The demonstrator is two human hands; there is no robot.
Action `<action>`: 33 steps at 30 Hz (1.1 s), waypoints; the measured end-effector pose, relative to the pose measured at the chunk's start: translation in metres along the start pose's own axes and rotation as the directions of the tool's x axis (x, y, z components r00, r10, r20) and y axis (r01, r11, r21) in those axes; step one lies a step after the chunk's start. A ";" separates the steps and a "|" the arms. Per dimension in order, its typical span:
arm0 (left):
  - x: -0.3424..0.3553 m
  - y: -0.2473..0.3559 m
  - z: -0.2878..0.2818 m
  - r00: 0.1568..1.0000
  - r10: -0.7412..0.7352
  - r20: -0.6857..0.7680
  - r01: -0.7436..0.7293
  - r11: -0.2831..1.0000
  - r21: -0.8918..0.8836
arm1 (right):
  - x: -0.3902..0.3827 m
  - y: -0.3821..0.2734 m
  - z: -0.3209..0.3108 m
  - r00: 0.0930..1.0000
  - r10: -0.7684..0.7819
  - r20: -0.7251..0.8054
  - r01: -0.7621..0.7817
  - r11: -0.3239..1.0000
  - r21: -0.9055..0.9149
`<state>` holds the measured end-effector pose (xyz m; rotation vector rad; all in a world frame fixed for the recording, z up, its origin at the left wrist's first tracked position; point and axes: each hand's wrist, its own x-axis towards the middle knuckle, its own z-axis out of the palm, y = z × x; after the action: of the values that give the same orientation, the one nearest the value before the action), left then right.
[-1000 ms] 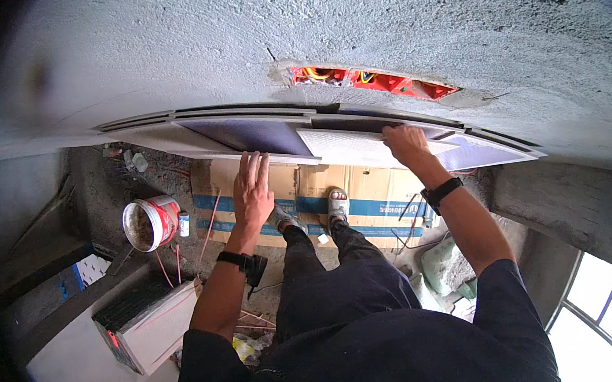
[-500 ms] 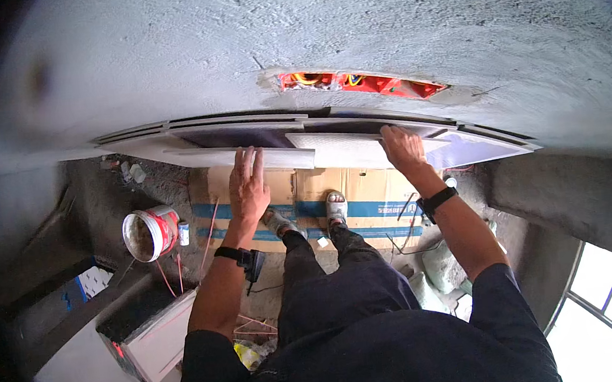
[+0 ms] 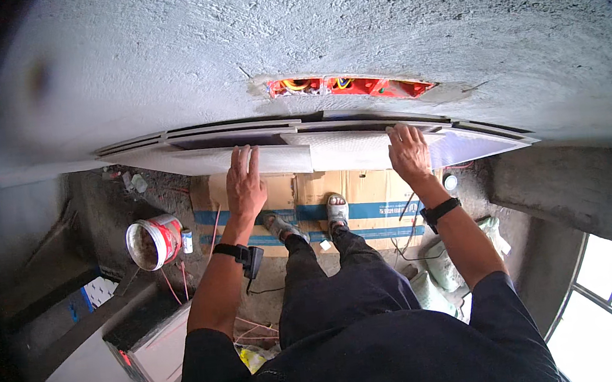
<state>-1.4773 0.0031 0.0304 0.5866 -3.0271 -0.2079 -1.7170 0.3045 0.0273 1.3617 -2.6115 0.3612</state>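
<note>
Pale rectangular tiles lean in overlapping stacks along the foot of the rough grey wall; some behind show lavender faces. My left hand has its fingertips over the top edge of a left-hand light tile, gripping it. My right hand grips the textured light tile to its right, fingers curled at the upper edge. Above the stack, a recessed red junction box holds coloured wires. My feet in sandals stand on flattened cardboard below the tiles.
At left are a red-and-white bucket, a small can and a light boxy stack. Pale sacks and cables lie at right, near a bright window. A dark ledge runs along the left.
The left front tile has tipped up toward the wall, hiding much of the dark face behind it. Both hands stay at the tile edges; the view has shifted slightly.
</note>
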 end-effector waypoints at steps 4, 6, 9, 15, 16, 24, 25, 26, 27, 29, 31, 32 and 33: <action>0.004 0.000 -0.001 1.000 0.000 0.001 0.000 1.000 0.026 | -0.001 0.002 0.000 1.000 -0.012 -0.007 0.012 1.000 0.018; 0.005 0.000 -0.001 1.000 0.001 -0.005 -0.001 0.999 0.043 | -0.001 0.003 0.000 1.000 -0.015 0.000 0.015 1.000 0.025; 0.008 -0.001 0.000 1.000 0.003 -0.009 -0.002 0.999 0.048 | -0.002 0.003 -0.002 1.000 -0.015 0.008 0.015 0.999 0.037; 0.015 -0.001 0.000 1.000 0.005 -0.009 -0.004 0.999 0.040 | -0.003 0.001 -0.004 1.000 0.002 0.020 -0.003 0.998 0.056; 0.015 0.000 0.000 1.000 0.003 -0.001 -0.003 0.999 0.035 | -0.003 0.001 -0.004 1.000 0.009 0.026 -0.011 0.998 0.067; 0.021 0.000 0.001 1.000 0.004 -0.015 -0.004 1.000 0.002 | -0.005 0.000 -0.005 1.000 0.011 0.028 -0.013 0.997 0.075; 0.022 0.000 0.002 1.000 0.010 -0.015 -0.010 1.000 -0.003 | -0.005 0.000 -0.005 0.999 0.013 0.032 -0.016 0.997 0.075; 0.022 0.000 0.002 1.000 0.009 -0.019 -0.009 1.000 0.004 | -0.005 -0.001 -0.005 0.999 0.016 0.030 -0.018 0.997 0.073; 0.022 0.000 0.002 1.000 0.009 -0.022 -0.009 1.000 0.011 | -0.005 -0.001 -0.004 0.999 0.019 0.030 -0.021 0.997 0.079; 0.021 -0.001 0.002 1.000 0.002 -0.016 -0.002 1.000 0.002 | -0.006 -0.001 -0.004 0.999 0.027 0.029 -0.030 0.996 0.082; 0.021 -0.001 0.003 0.998 0.021 -0.052 -0.024 0.997 -0.068 | -0.009 0.000 -0.003 0.998 0.055 0.043 -0.059 0.994 0.093; 0.021 0.000 0.003 1.000 0.000 -0.018 -0.001 0.998 -0.055 | -0.012 0.000 -0.003 0.998 0.042 0.039 -0.044 0.996 0.080; 0.020 0.001 0.004 1.000 -0.018 -0.009 0.017 0.999 -0.042 | -0.015 0.001 -0.002 0.996 0.064 0.064 -0.071 0.991 0.117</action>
<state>-1.4970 -0.0030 0.0270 0.6093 -3.0016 -0.2686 -1.7095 0.3171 0.0253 1.3416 -2.7305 0.5017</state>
